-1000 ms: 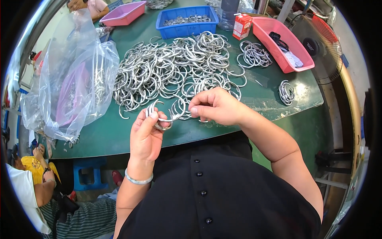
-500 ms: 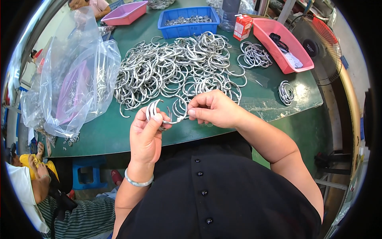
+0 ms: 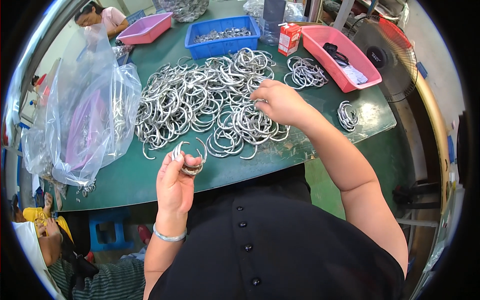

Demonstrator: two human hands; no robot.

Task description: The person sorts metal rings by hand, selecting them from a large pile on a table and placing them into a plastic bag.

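Several open silver bangles [image 3: 191, 169] are stacked in my left hand [image 3: 174, 186], its thumb and fingers closed round them near the table's front edge. My right hand [image 3: 278, 102] reaches over the right side of a big heap of silver open bangles [image 3: 192, 90]. Its fingers are bent at the heap's surface; whether they pinch a bangle cannot be made out. A smaller pile of bangles [image 3: 306, 73] lies beyond that hand to the right, and a neat stack of bangles [image 3: 347, 116] sits near the table's right edge.
The green table [image 3: 120, 187] also carries a blue bin [image 3: 222, 46] of metal pieces, a pink basket [image 3: 345, 65], a red carton [image 3: 289, 39] and a pink tray [image 3: 145, 29]. A clear plastic bag [image 3: 95, 115] stands left, a fan [image 3: 387, 57] right. Other people sit at far left and lower left.
My right hand has left the bangles at my left hand and moved up and right onto the heap. The left hand has shifted slightly down and left, still holding its bangles.
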